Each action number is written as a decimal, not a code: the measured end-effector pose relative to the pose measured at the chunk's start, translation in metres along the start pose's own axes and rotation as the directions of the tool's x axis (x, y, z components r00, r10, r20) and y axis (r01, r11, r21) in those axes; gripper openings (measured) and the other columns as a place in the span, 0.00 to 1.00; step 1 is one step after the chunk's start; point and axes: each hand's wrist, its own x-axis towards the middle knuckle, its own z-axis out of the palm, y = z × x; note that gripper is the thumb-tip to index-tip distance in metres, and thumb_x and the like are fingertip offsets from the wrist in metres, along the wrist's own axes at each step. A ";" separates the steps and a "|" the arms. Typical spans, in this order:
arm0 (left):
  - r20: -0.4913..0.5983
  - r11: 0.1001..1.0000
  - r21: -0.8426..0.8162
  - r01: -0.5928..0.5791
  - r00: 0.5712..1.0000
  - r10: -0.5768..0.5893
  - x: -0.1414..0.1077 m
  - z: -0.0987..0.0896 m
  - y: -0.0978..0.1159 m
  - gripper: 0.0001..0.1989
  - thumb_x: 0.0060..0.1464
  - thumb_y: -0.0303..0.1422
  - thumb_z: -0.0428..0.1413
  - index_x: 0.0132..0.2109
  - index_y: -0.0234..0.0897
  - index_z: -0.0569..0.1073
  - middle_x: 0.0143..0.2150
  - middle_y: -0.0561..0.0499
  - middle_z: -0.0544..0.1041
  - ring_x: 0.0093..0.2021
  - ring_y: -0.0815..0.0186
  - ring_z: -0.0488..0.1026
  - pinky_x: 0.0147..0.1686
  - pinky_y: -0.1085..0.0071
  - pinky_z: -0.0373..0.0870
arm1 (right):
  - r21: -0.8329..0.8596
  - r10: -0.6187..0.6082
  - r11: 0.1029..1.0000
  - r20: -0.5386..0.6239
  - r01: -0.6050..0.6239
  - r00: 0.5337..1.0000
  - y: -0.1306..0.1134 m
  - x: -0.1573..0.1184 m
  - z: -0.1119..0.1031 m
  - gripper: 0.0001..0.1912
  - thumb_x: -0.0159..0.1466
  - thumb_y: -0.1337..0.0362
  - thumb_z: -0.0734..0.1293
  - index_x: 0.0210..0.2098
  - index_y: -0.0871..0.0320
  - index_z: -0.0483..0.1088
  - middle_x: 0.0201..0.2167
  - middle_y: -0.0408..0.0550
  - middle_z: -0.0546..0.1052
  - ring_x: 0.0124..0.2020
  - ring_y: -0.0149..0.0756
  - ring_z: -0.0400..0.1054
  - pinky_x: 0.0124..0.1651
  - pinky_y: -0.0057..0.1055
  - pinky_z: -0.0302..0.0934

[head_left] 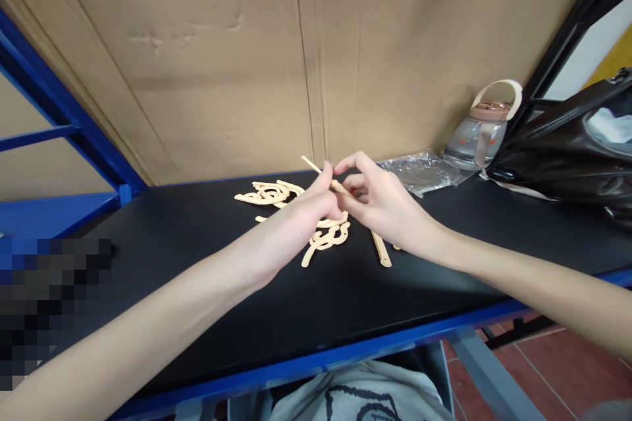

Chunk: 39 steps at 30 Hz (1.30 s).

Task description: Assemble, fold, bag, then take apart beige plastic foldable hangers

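Between both hands, above the black tabletop, is a thin pale wooden strip [311, 164] whose far end sticks out up and to the left. My left hand [318, 200] is closed on it with thumb and fingers. From the right, my right hand [378, 194] pinches the strip's nearer part with its fingertips. Beneath the hands lie several flat, curved wooden pieces [266, 194], with more curled ones [330, 237] closer to me. A straight wooden bar [381, 250] rests partly hidden under my right hand. The hands cover some of the pieces.
Behind the black tabletop [222, 316] stands a cardboard wall [197, 66]. At the back right are a crumpled clear plastic bag [419, 170], a water bottle [481, 131] with a handle and a dark shiny bag [557, 145]. Blue metal frame bars [99, 112] border the left side.
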 end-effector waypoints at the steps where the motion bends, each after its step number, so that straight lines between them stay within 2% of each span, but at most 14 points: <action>1: -0.016 0.993 0.119 -0.015 1.000 0.017 -0.001 -0.002 0.000 0.23 0.48 0.31 0.52 0.53 0.42 0.71 0.51 0.46 0.74 0.54 0.54 0.68 0.47 0.65 0.67 | -0.021 -0.021 1.000 -0.013 0.020 1.000 0.001 0.000 -0.001 0.08 0.68 0.66 0.59 0.46 0.58 0.60 0.31 0.43 0.77 0.27 0.31 0.70 0.31 0.27 0.59; 2: -0.032 0.962 0.270 -0.038 0.998 0.048 -0.001 -0.005 0.000 0.19 0.50 0.33 0.52 0.50 0.43 0.73 0.46 0.47 0.76 0.50 0.54 0.70 0.45 0.65 0.66 | -0.065 -0.048 0.997 -0.016 0.047 0.999 0.002 0.000 -0.002 0.05 0.69 0.66 0.58 0.44 0.58 0.61 0.32 0.44 0.77 0.29 0.31 0.71 0.31 0.27 0.59; 4: -0.035 0.800 0.592 -0.099 0.988 0.148 0.001 -0.012 0.000 0.10 0.54 0.35 0.52 0.41 0.41 0.76 0.34 0.48 0.75 0.40 0.55 0.70 0.41 0.65 0.63 | -0.225 -0.123 0.967 0.001 0.120 0.992 0.003 -0.002 -0.006 0.07 0.70 0.65 0.56 0.42 0.59 0.63 0.37 0.47 0.77 0.33 0.32 0.72 0.32 0.27 0.59; 6: 0.001 0.586 0.797 -0.143 0.972 0.236 0.004 -0.019 0.001 0.11 0.57 0.37 0.51 0.31 0.40 0.74 0.27 0.49 0.70 0.36 0.56 0.67 0.38 0.65 0.59 | -0.463 -0.204 0.862 0.055 0.207 0.977 0.001 -0.004 -0.010 0.09 0.71 0.66 0.55 0.42 0.60 0.65 0.39 0.50 0.77 0.34 0.34 0.72 0.30 0.27 0.57; 7: 0.020 0.531 0.832 -0.162 0.965 0.263 0.005 -0.021 0.002 0.14 0.58 0.38 0.50 0.27 0.39 0.72 0.27 0.49 0.69 0.35 0.57 0.65 0.38 0.66 0.58 | -0.587 -0.237 0.772 0.092 0.245 0.967 0.000 -0.004 -0.011 0.10 0.70 0.68 0.54 0.42 0.61 0.66 0.39 0.51 0.76 0.34 0.35 0.72 0.29 0.28 0.56; 8: 0.029 0.535 0.826 -0.177 0.962 0.272 0.007 -0.022 0.001 0.15 0.59 0.37 0.50 0.26 0.38 0.70 0.27 0.50 0.67 0.35 0.59 0.64 0.36 0.67 0.57 | -0.695 -0.259 0.664 0.132 0.275 0.957 -0.001 -0.005 -0.012 0.11 0.70 0.71 0.53 0.42 0.62 0.66 0.38 0.53 0.75 0.34 0.37 0.71 0.27 0.28 0.55; 10: 0.021 0.672 0.719 -0.178 0.972 0.235 0.009 -0.021 0.000 0.16 0.61 0.37 0.48 0.26 0.38 0.66 0.27 0.52 0.65 0.31 0.63 0.63 0.32 0.70 0.57 | -0.839 -0.275 0.452 0.192 0.303 0.942 -0.001 -0.003 -0.010 0.16 0.67 0.77 0.50 0.42 0.65 0.66 0.34 0.54 0.74 0.32 0.38 0.70 0.26 0.29 0.53; 13: -0.046 0.894 0.435 -0.108 0.989 0.142 0.009 -0.009 -0.005 0.15 0.63 0.36 0.45 0.27 0.38 0.62 0.24 0.55 0.62 0.25 0.69 0.59 0.26 0.73 0.56 | -0.921 -0.257 0.300 0.172 0.248 0.951 0.000 0.002 -0.003 0.20 0.66 0.79 0.46 0.45 0.67 0.65 0.30 0.54 0.72 0.28 0.37 0.70 0.24 0.29 0.51; 16: -0.137 0.988 0.149 -0.046 0.988 0.067 0.009 0.009 -0.009 0.15 0.64 0.35 0.44 0.28 0.38 0.59 0.25 0.57 0.61 0.21 0.72 0.58 0.21 0.75 0.56 | -0.933 -0.170 0.318 0.115 0.165 0.979 -0.001 0.011 0.004 0.17 0.67 0.77 0.47 0.46 0.68 0.63 0.29 0.56 0.72 0.26 0.37 0.70 0.21 0.28 0.48; 20: -0.220 0.995 -0.103 -0.002 0.975 -0.021 0.011 0.023 -0.008 0.14 0.66 0.32 0.41 0.29 0.38 0.58 0.25 0.58 0.59 0.17 0.75 0.57 0.15 0.78 0.57 | -0.910 -0.103 0.390 0.109 0.141 0.989 -0.006 0.022 0.008 0.13 0.69 0.72 0.49 0.44 0.66 0.62 0.31 0.56 0.72 0.26 0.37 0.70 0.21 0.28 0.46; 23: -0.242 0.989 -0.146 0.037 0.968 -0.072 0.014 0.022 -0.008 0.14 0.65 0.31 0.41 0.30 0.38 0.59 0.23 0.59 0.57 0.16 0.76 0.54 0.12 0.79 0.57 | -0.908 -0.148 0.373 0.145 0.191 0.978 -0.005 0.023 0.008 0.13 0.68 0.74 0.48 0.44 0.66 0.61 0.33 0.56 0.71 0.28 0.38 0.71 0.22 0.28 0.47; 27: -0.165 0.976 -0.189 0.107 0.976 -0.139 0.015 0.019 -0.008 0.14 0.65 0.29 0.42 0.28 0.37 0.59 0.21 0.59 0.55 0.15 0.77 0.52 0.12 0.80 0.57 | -0.912 -0.140 0.336 0.197 0.233 0.970 -0.001 0.020 0.006 0.13 0.65 0.79 0.50 0.41 0.66 0.62 0.31 0.55 0.71 0.28 0.38 0.70 0.22 0.29 0.46; 34: -0.112 0.920 -0.322 0.224 0.956 -0.272 0.015 0.019 -0.008 0.14 0.63 0.27 0.43 0.28 0.36 0.59 0.20 0.60 0.56 0.15 0.78 0.50 0.12 0.81 0.53 | -0.846 -0.062 0.427 0.326 0.320 0.943 0.001 0.021 -0.007 0.10 0.63 0.79 0.55 0.40 0.65 0.63 0.26 0.51 0.73 0.24 0.38 0.69 0.22 0.30 0.43; 39: -0.076 0.929 -0.338 0.152 0.979 -0.188 0.021 0.023 -0.007 0.18 0.64 0.27 0.42 0.24 0.36 0.57 0.20 0.59 0.54 0.15 0.78 0.49 0.13 0.81 0.54 | -0.871 -0.002 0.442 0.238 0.214 0.971 -0.003 0.023 0.002 0.09 0.66 0.77 0.55 0.41 0.66 0.64 0.29 0.57 0.74 0.26 0.38 0.69 0.25 0.29 0.48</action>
